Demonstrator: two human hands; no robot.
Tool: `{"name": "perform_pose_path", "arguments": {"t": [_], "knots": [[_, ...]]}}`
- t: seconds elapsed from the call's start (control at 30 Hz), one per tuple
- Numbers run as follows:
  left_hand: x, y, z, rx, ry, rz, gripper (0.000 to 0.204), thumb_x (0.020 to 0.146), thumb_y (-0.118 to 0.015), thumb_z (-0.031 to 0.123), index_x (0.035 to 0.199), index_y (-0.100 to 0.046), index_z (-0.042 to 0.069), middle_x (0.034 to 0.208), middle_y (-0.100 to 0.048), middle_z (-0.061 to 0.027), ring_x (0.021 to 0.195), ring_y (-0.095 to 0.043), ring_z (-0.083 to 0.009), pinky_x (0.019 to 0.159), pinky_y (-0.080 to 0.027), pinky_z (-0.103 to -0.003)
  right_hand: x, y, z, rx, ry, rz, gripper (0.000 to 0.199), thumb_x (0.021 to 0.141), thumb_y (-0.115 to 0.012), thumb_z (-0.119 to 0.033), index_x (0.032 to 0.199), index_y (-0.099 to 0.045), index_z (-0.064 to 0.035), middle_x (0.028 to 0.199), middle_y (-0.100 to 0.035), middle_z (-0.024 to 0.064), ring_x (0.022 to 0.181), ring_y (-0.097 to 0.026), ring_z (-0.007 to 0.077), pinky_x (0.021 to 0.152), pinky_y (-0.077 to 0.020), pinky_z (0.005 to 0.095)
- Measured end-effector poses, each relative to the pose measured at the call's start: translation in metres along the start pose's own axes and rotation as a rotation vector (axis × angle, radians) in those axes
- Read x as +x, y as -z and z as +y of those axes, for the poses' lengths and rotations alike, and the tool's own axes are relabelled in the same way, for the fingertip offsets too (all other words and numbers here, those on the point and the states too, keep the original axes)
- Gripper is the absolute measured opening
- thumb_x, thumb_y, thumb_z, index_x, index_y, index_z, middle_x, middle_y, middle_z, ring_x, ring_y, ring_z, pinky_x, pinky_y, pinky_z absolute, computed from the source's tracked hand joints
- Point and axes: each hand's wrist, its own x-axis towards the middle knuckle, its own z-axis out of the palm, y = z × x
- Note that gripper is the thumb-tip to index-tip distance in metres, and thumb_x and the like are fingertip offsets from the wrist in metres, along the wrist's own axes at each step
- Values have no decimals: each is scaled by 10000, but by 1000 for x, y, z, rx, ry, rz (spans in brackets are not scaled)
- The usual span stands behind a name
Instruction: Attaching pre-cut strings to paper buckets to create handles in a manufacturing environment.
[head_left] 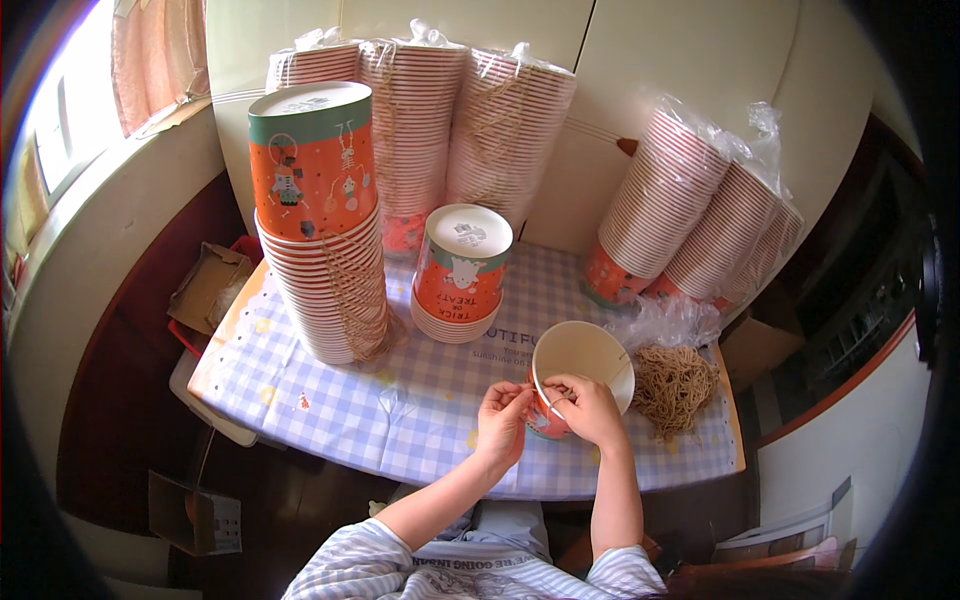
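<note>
A paper bucket (580,350) with a cream inside and an orange patterned outside leans toward me at the table's near edge, its mouth facing up and back. My right hand (590,408) is closed over its near rim, fingertips reaching inside. Against the bucket's left outer wall, my left hand (503,422) pinches what looks like a thin tan cord; the fingers mostly hide it. A bit of cord also shows at the bucket's right rim. Just right of the bucket lies a tangled pile of tan cords (676,390).
A tall stack of upturned orange buckets (312,180), cords hanging down its side, stands left. A short stack (462,270) is at centre. Plastic-wrapped bucket stacks (410,120) line the back, with more (665,190) at right. Crumpled clear plastic (668,325) lies behind the cords on the checked tablecloth (400,430).
</note>
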Motion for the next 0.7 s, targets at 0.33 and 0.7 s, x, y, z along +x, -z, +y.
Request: {"name": "perform_pose_path", "arguments": {"t": [0.33,0.7], "knots": [[0,0,-2,10,-10,-5,178,767,-574,-61,882,-481,37,878,-599,-90,752,-567,-117,662,-451,-218,0,1,-1,-10,-18,-11,197,764,-595,-178,921,-622,-62,785,-633,106,673,-621,225,612,-473,307],[1,-5,-2,178,-94,8,162,752,-594,-48,855,-495,29,858,-601,-77,750,-557,-107,688,-443,-226,13,5,1,-112,-39,-220,205,779,-519,-185,914,-630,-78,782,-624,127,736,-610,287,665,-462,360]]}}
